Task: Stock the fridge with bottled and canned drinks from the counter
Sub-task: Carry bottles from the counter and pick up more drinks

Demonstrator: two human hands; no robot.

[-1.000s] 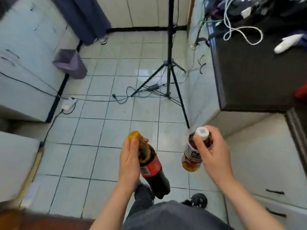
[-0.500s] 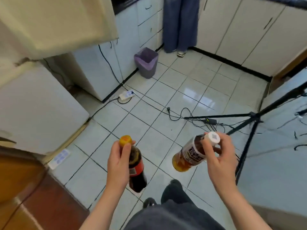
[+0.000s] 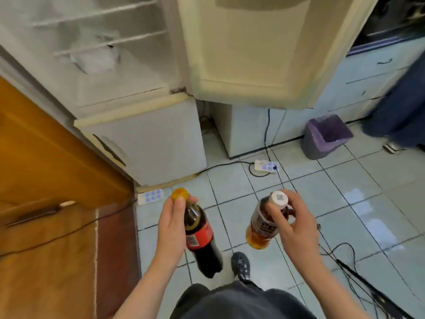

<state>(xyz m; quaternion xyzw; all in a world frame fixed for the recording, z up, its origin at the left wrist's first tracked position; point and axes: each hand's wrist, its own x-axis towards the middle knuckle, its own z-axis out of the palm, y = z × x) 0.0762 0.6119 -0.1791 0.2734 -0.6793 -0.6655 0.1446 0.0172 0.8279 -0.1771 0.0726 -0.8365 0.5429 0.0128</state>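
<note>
Fridge (image 3: 147, 139): stands ahead of the person; its lower door is closed and its upper compartment (image 3: 103, 72) is open.
Fridge door (image 3: 248, 54): swung wide to the right of the fridge's opening.
Wire racks (image 3: 108, 40): inside the fridge's upper part. At least two show, but blur hides the exact count.
Cola bottle (image 3: 200, 236): in front of the fridge's base and well apart from it. Its yellow cap points toward the fridge and its dark body slants back toward the person.
Tea bottle (image 3: 259, 226): right of the cola, farther from the fridge's opening. Its white cap is uppermost and its base hangs down.
Left hand (image 3: 171, 229): fingers wrapped round the cola's neck. It is the hand nearer the fridge's opening.
Right hand (image 3: 293, 229): fingers pinching the tea bottle at its cap and shoulder.
Key relation: the fridge's opening lies up and to the left of both grips, so each bottle probably needs lifting cap-up toward a rack, likely cola first.
Count: two bottles, one in each hand; no cans in view.
</note>
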